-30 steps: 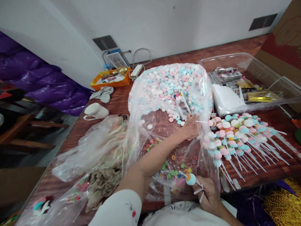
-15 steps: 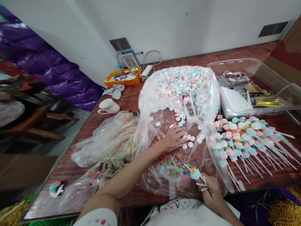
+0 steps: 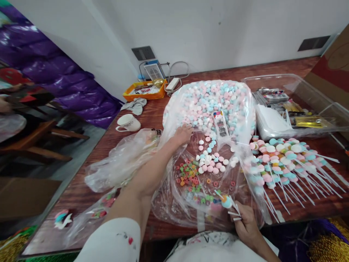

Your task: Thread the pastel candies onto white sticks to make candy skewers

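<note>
Reaching further, her left hand [image 3: 183, 134] now rests, fingers spread, on the candy heap [image 3: 209, 102]. Right hand [image 3: 245, 223] pinches white sticks [image 3: 233, 213], pointing up-left, a candy [image 3: 226, 201] on one tip.

Left hand [image 3: 183, 134] now farther up (at the candy heap [image 3: 209, 102]).

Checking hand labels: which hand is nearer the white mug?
Left. The left hand is at the edge of the candy pile, a little right of the mug. The right hand is down at the table's near edge, holding sticks.
</note>
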A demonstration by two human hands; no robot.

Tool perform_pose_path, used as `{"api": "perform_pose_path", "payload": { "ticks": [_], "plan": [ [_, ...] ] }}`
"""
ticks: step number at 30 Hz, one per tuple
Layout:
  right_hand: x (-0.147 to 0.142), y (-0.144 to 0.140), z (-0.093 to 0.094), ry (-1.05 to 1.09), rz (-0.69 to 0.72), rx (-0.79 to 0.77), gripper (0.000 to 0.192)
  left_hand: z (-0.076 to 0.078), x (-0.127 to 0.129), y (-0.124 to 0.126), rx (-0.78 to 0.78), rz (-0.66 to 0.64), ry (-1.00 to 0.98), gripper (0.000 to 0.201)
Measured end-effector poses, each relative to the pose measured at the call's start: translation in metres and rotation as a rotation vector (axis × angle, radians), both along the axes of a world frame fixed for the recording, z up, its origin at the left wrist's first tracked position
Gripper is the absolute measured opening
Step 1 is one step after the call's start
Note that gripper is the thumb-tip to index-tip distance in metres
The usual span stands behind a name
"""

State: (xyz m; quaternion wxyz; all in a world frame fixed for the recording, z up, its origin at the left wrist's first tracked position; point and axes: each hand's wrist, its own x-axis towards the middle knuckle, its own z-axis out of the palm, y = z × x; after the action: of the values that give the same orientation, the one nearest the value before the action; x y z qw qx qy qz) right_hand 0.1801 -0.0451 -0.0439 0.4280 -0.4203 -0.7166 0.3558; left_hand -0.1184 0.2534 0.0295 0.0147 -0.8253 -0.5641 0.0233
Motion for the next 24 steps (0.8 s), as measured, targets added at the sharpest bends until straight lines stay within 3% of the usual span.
{"api": "perform_pose_path", "payload": {
  "ticks": [4,9,12,16,19,21,24],
  "plan": [
    [0.001,-0.002,-0.001,-0.042,0.002,-0.017,0.020,-0.007,0.002,-0.025,0.074,0.033,-0.003,0.032],
    [0.000,-0.002,0.001,-0.037,0.003,-0.033,0.022,-0.006,0.050,-0.036,0.006,-0.237,-0.172,0.027],
    [0.000,-0.001,0.004,-0.014,0.002,-0.048,0.018,-0.018,0.076,-0.038,-0.020,-0.240,-0.326,0.028],
    [0.000,0.001,0.008,0.058,0.000,-0.050,0.021,-0.031,0.095,-0.056,-0.070,-0.336,-0.463,0.025],
    [0.000,0.002,0.010,0.096,0.027,-0.050,0.021,-0.026,0.097,-0.077,-0.116,-0.481,-0.544,0.021],
    [0.000,0.003,0.010,0.103,0.049,-0.053,0.020,-0.016,0.092,-0.089,-0.087,-0.452,-0.600,0.022],
    [0.000,0.003,0.012,0.115,0.056,-0.058,0.021,0.002,0.074,-0.104,0.035,-0.244,-0.680,0.027]
  ]
}}
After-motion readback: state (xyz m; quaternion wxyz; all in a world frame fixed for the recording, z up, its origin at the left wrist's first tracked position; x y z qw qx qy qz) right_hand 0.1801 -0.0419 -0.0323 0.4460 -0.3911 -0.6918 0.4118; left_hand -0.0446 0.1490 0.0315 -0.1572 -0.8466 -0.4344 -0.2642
